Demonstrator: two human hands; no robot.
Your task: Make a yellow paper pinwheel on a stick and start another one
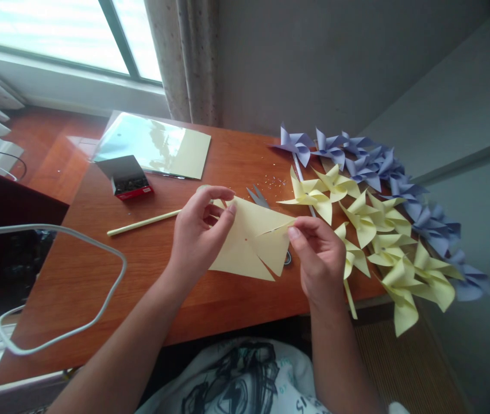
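Note:
Above the table, both my hands hold a square sheet of yellow paper (245,253), which has slits cut in from its corners and a small hole at its middle. My left hand (204,227) pinches the sheet's upper left part between thumb and fingers. At the right corner, beside a slit, my right hand (317,247) grips the paper between thumb and forefinger. Partly hidden beneath the sheet lie scissors (258,197), blades toward the back. A rolled yellow paper stick (143,223) lies left of the sheet, its right end hidden by my left hand.
Yellow pinwheels (361,218) and purple pinwheels (331,149) crowd the table's right side. A small red and black box (130,187) stands open at the left. Behind it lies a glossy folder (145,141). A white cable (119,276) loops over the left edge; small bits (277,182) lie scattered near the scissors.

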